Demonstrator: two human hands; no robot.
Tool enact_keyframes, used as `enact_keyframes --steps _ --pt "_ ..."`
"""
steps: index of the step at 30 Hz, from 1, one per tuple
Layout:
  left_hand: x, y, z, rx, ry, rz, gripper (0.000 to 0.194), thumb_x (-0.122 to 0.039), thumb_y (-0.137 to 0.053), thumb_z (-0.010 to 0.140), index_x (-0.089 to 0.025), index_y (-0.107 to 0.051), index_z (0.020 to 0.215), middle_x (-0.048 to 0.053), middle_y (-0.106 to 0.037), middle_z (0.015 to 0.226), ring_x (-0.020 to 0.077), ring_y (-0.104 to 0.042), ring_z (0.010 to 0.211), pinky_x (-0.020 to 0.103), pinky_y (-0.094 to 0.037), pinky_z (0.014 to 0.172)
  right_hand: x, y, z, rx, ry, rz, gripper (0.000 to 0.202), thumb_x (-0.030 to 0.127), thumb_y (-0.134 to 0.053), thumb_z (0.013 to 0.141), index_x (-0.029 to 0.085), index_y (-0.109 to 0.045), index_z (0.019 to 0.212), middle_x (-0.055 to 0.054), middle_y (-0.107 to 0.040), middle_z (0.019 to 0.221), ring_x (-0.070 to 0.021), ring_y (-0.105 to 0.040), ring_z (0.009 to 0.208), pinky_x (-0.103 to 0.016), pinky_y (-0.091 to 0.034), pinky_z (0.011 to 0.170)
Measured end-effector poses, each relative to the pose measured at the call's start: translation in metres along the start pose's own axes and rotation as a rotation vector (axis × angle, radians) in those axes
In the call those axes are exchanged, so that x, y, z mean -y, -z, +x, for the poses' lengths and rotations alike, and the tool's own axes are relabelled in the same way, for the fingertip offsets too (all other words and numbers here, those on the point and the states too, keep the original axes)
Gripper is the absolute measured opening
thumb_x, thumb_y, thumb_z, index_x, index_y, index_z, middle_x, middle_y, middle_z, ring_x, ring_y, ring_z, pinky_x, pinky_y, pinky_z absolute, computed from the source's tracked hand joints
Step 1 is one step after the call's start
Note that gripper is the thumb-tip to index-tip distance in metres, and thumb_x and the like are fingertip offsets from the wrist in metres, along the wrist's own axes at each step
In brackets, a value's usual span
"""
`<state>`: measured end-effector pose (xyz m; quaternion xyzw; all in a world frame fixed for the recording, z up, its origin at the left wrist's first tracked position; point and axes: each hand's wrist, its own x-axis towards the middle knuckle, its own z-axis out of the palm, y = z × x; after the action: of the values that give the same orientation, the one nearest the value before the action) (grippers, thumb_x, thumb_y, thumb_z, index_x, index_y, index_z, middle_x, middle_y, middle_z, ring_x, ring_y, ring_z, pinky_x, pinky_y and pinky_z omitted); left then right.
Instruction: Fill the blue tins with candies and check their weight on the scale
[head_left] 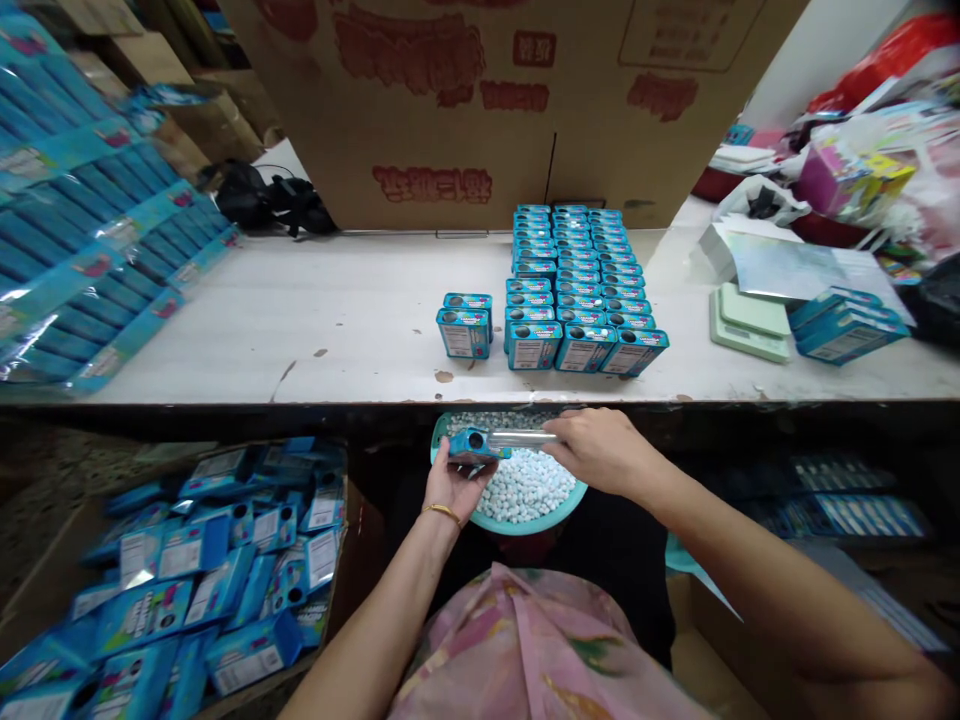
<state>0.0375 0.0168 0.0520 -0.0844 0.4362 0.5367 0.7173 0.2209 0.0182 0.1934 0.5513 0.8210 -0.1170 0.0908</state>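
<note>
My left hand (pixel 452 486) is closed around a small blue candy box (pixel 472 446), which has a dark round hole on its upturned side. In my right hand (pixel 598 448) is a shiny, see-through tube (pixel 523 438), held level with its far end at the box. Whether the tube's end is inside the box or only touching it, I cannot tell. Both hands are over a turquoise basin (pixel 517 528) of small white, pellet-like candies (pixel 534 488).
Rows of upright blue boxes (pixel 577 280) and a separate pair (pixel 464 333) stand on the white table (pixel 360 320). A carton (pixel 352 560) of loose boxes is at lower left. A green scale (pixel 750 320) sits right. A large cardboard box (pixel 480 130) stands behind.
</note>
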Motion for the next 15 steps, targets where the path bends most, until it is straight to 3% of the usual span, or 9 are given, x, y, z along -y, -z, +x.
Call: enact_keyframes --steps 4,8,11,15 --pt "-0.008 0.006 -0.008 0.051 0.040 -0.035 0.025 -0.040 -0.052 0.073 -0.015 -0.056 0.078 0.009 -0.055 0.085 0.0237 -0.056 0.085 0.045 -0.051 0.069 -0.035 -0.024 -0.020 -0.070 -0.074 0.116 0.035 0.041 -0.033 0.083 0.026 -0.057 0.103 -0.003 -0.062 0.098 -0.0180 -0.056 0.089 -0.026 -0.040 0.073" --pt "-0.014 0.014 -0.013 0.066 0.066 -0.022 0.030 -0.041 -0.051 0.073 -0.014 -0.057 0.084 0.011 -0.056 0.091 0.0257 -0.056 0.089 0.043 -0.052 0.068 -0.059 -0.073 -0.019 0.035 -0.186 0.086 0.031 0.039 -0.036 0.083 0.028 -0.057 0.103 -0.003 -0.062 0.098 -0.0189 -0.058 0.087 -0.027 -0.041 0.069" --pt "-0.016 0.017 -0.010 0.007 0.017 0.000 0.027 -0.040 -0.051 0.074 -0.015 -0.056 0.080 0.011 -0.057 0.088 0.0244 -0.057 0.086 0.043 -0.052 0.067 -0.057 -0.117 0.001 0.107 -0.222 0.093 0.030 0.033 -0.039 0.082 0.026 -0.057 0.105 -0.005 -0.062 0.100 -0.0197 -0.058 0.088 -0.029 -0.042 0.071" --pt "-0.013 0.019 -0.002 -0.049 0.027 0.039 0.026 -0.039 -0.050 0.074 -0.014 -0.055 0.080 0.012 -0.057 0.087 0.0245 -0.057 0.085 0.044 -0.051 0.065 -0.042 -0.162 0.033 0.055 -0.169 0.357 0.031 0.033 -0.044 0.080 0.026 -0.056 0.109 -0.002 -0.060 0.108 -0.0169 -0.054 0.098 -0.025 -0.040 0.079"
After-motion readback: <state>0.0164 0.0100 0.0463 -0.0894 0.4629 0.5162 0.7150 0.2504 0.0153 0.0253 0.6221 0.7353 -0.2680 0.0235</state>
